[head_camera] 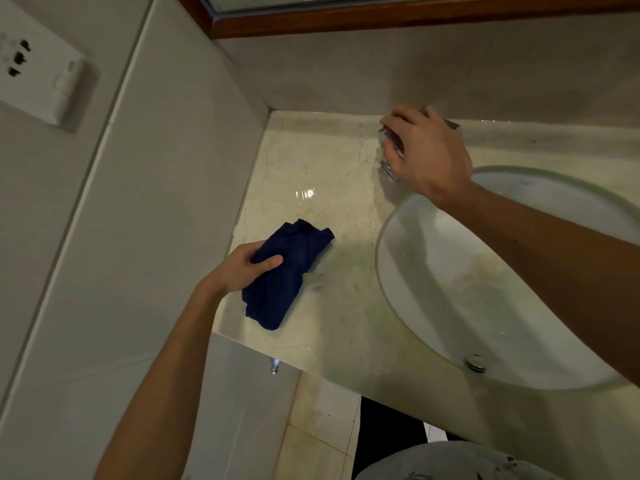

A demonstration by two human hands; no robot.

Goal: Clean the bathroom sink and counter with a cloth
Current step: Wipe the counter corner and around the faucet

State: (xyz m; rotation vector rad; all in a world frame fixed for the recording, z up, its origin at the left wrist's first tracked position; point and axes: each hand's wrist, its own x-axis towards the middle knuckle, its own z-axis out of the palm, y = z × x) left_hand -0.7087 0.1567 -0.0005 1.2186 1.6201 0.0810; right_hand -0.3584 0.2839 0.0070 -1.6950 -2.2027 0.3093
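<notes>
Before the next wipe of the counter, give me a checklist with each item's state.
1. Cloth in grip: ok, the left hand holds the dark blue cloth.
2. Cloth on the counter: ok, it lies on the marble by the left edge.
3. Glass object lifted out of the way: cannot tell, the right hand grips it near the back wall.
4. Path toward the sink: ok, nothing stands between.
5. Sink drain open: cannot tell.

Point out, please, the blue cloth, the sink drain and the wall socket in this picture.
blue cloth (277, 285): head view, on the middle of its bunched fabric.
sink drain (476, 362): head view, on the metal plug in the basin.
wall socket (38, 76): head view, on the white faceplate.
</notes>
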